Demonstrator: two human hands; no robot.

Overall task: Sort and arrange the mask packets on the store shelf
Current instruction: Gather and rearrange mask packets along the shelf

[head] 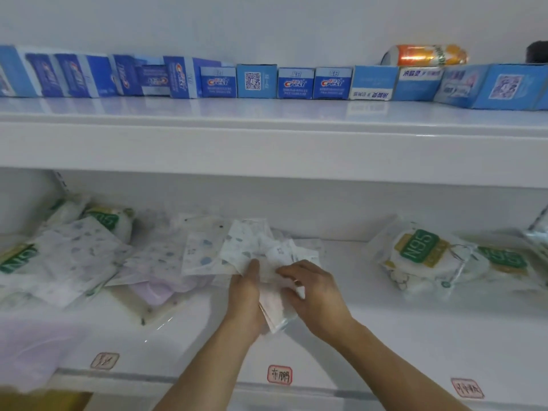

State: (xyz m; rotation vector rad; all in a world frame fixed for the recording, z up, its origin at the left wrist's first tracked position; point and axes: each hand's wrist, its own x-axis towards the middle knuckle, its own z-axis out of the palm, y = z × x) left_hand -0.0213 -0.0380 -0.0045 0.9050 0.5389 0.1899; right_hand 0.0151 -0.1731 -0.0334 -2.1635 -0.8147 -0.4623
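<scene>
Mask packets [261,256] bunched mid-shelf, left hand [246,295] and right hand [314,292] grips both clamped on them

Glossy white shelf [415,336], clear crinkly plastic mask pkts [421,256], glossy card toothpaste boxes [295,83].

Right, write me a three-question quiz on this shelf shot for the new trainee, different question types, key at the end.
1. True or false: both hands, the left hand and the right hand, grip the bundle of patterned mask packets.
2. Multiple choice: the N95 packet to the right of the hands lies on A) the upper shelf, B) the lower shelf, C) the floor.
3. Fill in: the upper shelf carries a row of blue ______ boxes.

Key: 1 true; 2 B; 3 toothpaste.
</scene>
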